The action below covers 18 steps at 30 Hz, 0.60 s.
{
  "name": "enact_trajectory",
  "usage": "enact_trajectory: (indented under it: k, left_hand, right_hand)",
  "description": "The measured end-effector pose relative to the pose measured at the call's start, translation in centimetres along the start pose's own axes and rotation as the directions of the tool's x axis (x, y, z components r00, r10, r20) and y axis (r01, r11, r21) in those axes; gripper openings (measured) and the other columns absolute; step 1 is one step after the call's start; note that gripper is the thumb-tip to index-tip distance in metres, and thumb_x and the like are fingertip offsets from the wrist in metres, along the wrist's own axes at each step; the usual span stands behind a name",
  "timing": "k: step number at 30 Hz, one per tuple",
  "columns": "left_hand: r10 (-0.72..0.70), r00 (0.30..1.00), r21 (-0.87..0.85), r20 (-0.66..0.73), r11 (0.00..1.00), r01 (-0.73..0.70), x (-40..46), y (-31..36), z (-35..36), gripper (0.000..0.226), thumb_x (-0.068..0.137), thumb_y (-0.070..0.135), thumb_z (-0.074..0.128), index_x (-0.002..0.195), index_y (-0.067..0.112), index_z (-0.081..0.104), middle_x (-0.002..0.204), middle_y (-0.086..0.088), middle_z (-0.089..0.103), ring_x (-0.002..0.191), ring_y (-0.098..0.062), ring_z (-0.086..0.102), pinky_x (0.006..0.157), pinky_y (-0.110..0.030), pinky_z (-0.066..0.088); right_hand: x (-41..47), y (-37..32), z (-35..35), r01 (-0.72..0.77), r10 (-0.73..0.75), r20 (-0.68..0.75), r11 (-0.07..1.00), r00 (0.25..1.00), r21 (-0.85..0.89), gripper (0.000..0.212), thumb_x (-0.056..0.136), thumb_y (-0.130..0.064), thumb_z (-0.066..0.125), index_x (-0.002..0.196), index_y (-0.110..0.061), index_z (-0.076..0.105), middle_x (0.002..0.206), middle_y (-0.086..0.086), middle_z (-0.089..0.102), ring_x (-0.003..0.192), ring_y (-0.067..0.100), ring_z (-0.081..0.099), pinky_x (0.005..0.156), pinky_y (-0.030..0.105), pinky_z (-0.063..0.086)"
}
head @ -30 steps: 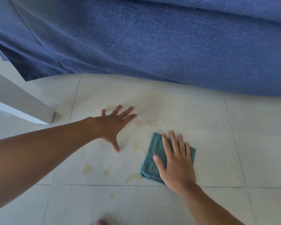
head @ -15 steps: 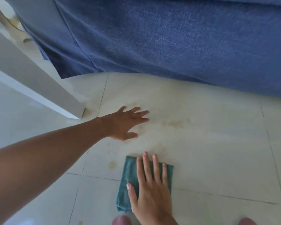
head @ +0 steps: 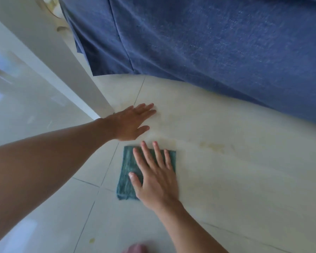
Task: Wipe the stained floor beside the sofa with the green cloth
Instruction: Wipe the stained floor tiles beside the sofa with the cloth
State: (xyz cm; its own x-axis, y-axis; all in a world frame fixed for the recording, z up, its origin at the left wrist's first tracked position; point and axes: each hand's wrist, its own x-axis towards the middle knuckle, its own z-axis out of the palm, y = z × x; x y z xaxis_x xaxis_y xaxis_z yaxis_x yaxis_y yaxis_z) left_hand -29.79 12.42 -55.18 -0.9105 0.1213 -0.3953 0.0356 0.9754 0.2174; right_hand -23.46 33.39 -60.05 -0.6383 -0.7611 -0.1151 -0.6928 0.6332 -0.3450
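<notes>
Slid green cloth point(head: 129, 172) leftward across floor point(head: 226, 189), right hand point(head: 153, 178) flat and spread on top, gripping nothing. Left hand point(head: 131, 123) open, braced on tile. Mid-wipe; next, likely back toward yellowish stains point(head: 212, 146) near sofa point(head: 208, 52).

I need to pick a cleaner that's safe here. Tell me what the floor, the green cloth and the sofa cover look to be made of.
Floor: glossy cream tiles, likely glazed ceramic or porcelain, judging by thin grout lines and light reflections.
Green cloth: soft woven or terry-like fabric, matte, with a ribbed texture; perhaps microfibre or cotton.
Sofa cover: blue woven textile, matte, with a flecked linen-like weave and a stitched seam.
</notes>
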Motion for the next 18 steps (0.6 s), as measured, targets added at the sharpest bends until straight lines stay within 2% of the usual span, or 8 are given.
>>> enact_trajectory:
  k: [2,3,5,7,10,14,18]
  left_hand:
    - [-0.046,0.999,-0.007,0.023,0.999,0.046,-0.8,-0.2,0.3,0.066,0.102,0.033,0.036,0.156,0.018,0.002,0.166,-0.005,-0.006,0.152,-0.025,0.002,0.122,-0.044,0.012]
    - [-0.065,0.997,-0.007,0.035,0.998,0.065,-1.4,-0.3,0.4,0.067,0.102,0.03,0.037,0.156,0.017,0.001,0.166,-0.005,-0.007,0.152,-0.025,0.002,0.122,-0.044,0.013]
    - [-0.077,0.996,0.003,0.037,0.997,0.077,-2.0,-0.5,0.6,0.069,0.101,0.024,0.04,0.156,0.014,0.0,0.165,-0.007,-0.008,0.152,-0.023,0.001,0.121,-0.04,0.012]
    - [-0.081,0.996,-0.009,-0.021,0.997,0.081,-2.0,-0.9,0.8,0.072,0.098,0.02,0.043,0.156,0.011,0.002,0.166,-0.008,-0.004,0.152,-0.022,0.004,0.12,-0.036,0.012]
    - [-0.117,0.99,-0.052,-0.081,0.992,0.113,-1.3,-1.2,1.3,0.072,0.095,0.016,0.044,0.155,0.01,0.003,0.166,-0.01,-0.001,0.152,-0.025,0.004,0.122,-0.04,0.013]
    - [-0.114,0.992,-0.032,-0.052,0.993,0.113,-1.7,-1.5,1.9,0.072,0.097,0.018,0.042,0.155,0.011,0.002,0.166,-0.008,-0.003,0.152,-0.025,0.0,0.123,-0.043,0.011]
    - [-0.127,0.988,-0.062,-0.093,0.991,0.122,-2.7,-2.2,2.3,0.072,0.097,0.026,0.046,0.155,0.012,0.006,0.166,-0.009,0.003,0.152,-0.026,0.004,0.123,-0.041,0.011]
  right_hand:
    - [0.2,1.1,-0.4,-0.196,0.197,-0.032,0.98,0.98,0.01,0.068,0.099,-0.055,0.032,0.158,-0.024,0.021,0.169,-0.001,0.007,0.155,0.027,-0.001,0.123,0.051,0.008]
    - [-0.7,1.0,-0.5,-0.242,0.242,-0.033,0.97,0.97,0.012,0.069,0.099,-0.054,0.032,0.159,-0.021,0.02,0.169,0.001,0.007,0.155,0.028,-0.002,0.123,0.051,0.009]
    - [-2.7,0.2,-0.4,-0.198,0.198,-0.007,0.98,0.98,0.025,0.069,0.099,-0.052,0.033,0.159,-0.019,0.02,0.168,0.003,0.006,0.155,0.03,-0.002,0.121,0.052,0.011]
    - [-3.2,-0.2,0.0,-0.105,0.105,0.022,0.994,0.994,0.021,0.069,0.099,-0.053,0.034,0.159,-0.021,0.02,0.169,0.001,0.006,0.155,0.028,-0.003,0.12,0.051,0.009]
    - [-0.1,1.1,-0.5,-0.038,0.038,0.014,0.999,0.999,0.007,0.07,0.098,-0.054,0.034,0.159,-0.024,0.018,0.169,-0.003,0.004,0.155,0.025,-0.004,0.123,0.049,0.004]
    - [5.0,2.5,-1.4,-0.058,0.058,-0.014,0.998,0.998,-0.03,0.07,0.096,-0.055,0.033,0.158,-0.024,0.023,0.169,-0.002,0.01,0.155,0.026,0.001,0.124,0.048,0.005]
    - [9.1,3.9,-2.3,-0.087,0.086,-0.013,0.994,0.996,-0.072,0.072,0.096,-0.058,0.024,0.159,-0.026,0.013,0.169,-0.003,0.003,0.155,0.025,-0.004,0.124,0.048,0.0]
